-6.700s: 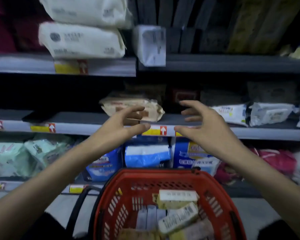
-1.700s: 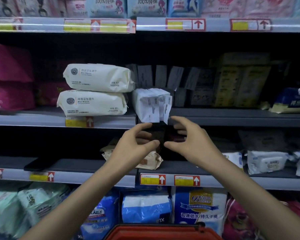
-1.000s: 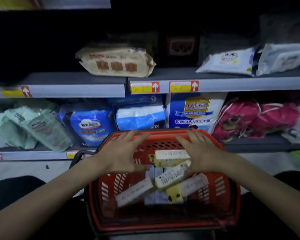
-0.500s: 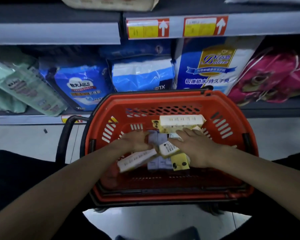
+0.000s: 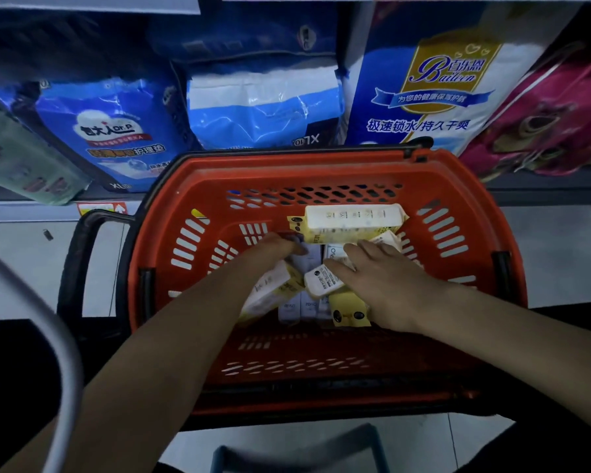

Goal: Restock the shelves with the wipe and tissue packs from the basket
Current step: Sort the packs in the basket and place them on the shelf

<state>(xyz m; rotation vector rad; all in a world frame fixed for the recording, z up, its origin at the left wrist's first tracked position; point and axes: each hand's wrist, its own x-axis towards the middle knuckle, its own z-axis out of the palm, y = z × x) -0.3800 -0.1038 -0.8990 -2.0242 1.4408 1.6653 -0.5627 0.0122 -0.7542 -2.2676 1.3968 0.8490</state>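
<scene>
Both hands are down in the red basket (image 5: 321, 165). The right hand (image 5: 379, 281) lies flat, fingers straight, on the jumbled tissue packs (image 5: 321, 283). The left hand (image 5: 273, 247) touches them too, its grip unclear. Just beyond the fingertips, one yellow-and-white pack (image 5: 352, 218) lies with its long axis left to right.

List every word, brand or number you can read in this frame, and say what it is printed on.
"Baileen" and "极速锁水/持久干爽": on the blue, white and gold pack on the shelf.
"Dr.P", "护理垫" and "XL": on the blue pack at the left.
"XL", upside down: on the blue-and-white pack in the middle.
The packs in the red basket: print too small to read.
The price tag on the shelf edge: blurred.
</scene>
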